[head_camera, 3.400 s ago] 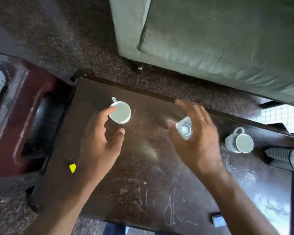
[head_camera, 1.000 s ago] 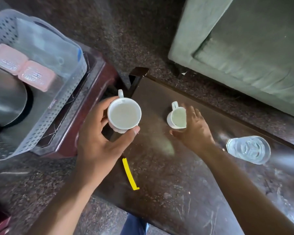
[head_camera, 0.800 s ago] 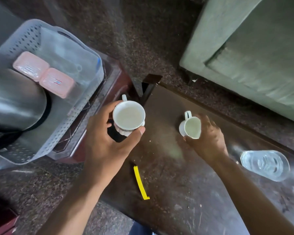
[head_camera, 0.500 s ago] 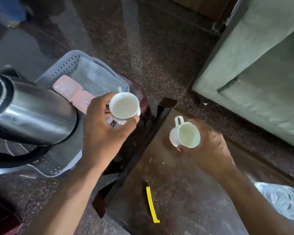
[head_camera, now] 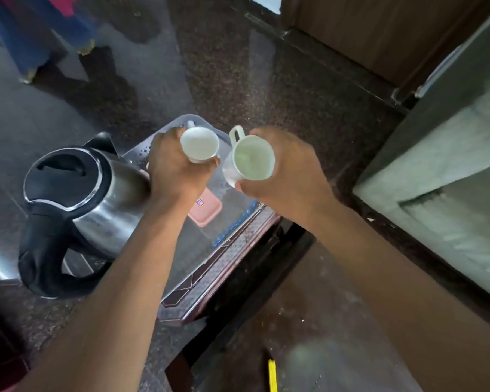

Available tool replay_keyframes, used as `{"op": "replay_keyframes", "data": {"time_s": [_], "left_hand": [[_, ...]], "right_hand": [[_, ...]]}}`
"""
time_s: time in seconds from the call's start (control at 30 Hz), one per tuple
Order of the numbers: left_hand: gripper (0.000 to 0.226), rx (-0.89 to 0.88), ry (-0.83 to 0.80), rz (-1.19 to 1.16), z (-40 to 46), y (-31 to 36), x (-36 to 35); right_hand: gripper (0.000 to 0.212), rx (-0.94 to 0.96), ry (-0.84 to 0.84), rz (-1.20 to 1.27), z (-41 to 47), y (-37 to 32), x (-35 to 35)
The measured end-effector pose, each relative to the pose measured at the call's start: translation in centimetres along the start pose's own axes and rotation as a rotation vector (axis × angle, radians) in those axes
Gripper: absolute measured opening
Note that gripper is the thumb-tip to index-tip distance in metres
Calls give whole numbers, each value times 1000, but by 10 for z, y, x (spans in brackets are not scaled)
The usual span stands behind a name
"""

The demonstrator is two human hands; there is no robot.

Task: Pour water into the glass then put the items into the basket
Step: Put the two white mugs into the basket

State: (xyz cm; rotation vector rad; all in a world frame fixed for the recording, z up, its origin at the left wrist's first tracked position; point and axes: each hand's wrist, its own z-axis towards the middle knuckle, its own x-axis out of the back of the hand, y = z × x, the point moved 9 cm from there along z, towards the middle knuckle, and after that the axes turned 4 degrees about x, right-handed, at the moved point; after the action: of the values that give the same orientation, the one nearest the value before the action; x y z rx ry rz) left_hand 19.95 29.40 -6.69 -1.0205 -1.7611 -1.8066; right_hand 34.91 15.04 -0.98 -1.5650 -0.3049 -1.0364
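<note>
Both bare forearms reach forward and slightly leftward from the bottom of the view, roughly parallel. The left hand [head_camera: 176, 168] has its fingers and thumb curled round a small white ceramic cup [head_camera: 199, 143], mouth up. The right hand [head_camera: 292, 176] likewise grips a second white ceramic cup with a loop handle [head_camera: 251, 157], tilted a little. The two hands sit close together, knuckles nearly side by side, not touching.

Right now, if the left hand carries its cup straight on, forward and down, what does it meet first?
Probably the basket floor near its far rim; the left hand and white cup hang over it. Depth unclear.
</note>
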Motion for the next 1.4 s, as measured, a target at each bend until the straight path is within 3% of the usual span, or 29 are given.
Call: {"op": "replay_keyframes", "data": {"time_s": [0.3, 0.67, 0.93, 1.17, 1.4], "left_hand": [[53, 79, -107, 86, 42, -13, -23], [24, 41, -16, 416, 55, -16, -26], [43, 132, -79, 302, 48, -25, -26], [42, 149, -89, 220, 30, -14, -15], [52, 99, -71, 97, -1, 2, -10]], "right_hand": [[64, 0, -79, -183, 45, 8, -64], [64, -69, -51, -365, 46, 4, -99], [68, -10, -54, -414, 46, 1, -114], [73, 38, -89, -380, 50, -2, -124], [56, 35, -110, -304, 38, -5, -112]]}}
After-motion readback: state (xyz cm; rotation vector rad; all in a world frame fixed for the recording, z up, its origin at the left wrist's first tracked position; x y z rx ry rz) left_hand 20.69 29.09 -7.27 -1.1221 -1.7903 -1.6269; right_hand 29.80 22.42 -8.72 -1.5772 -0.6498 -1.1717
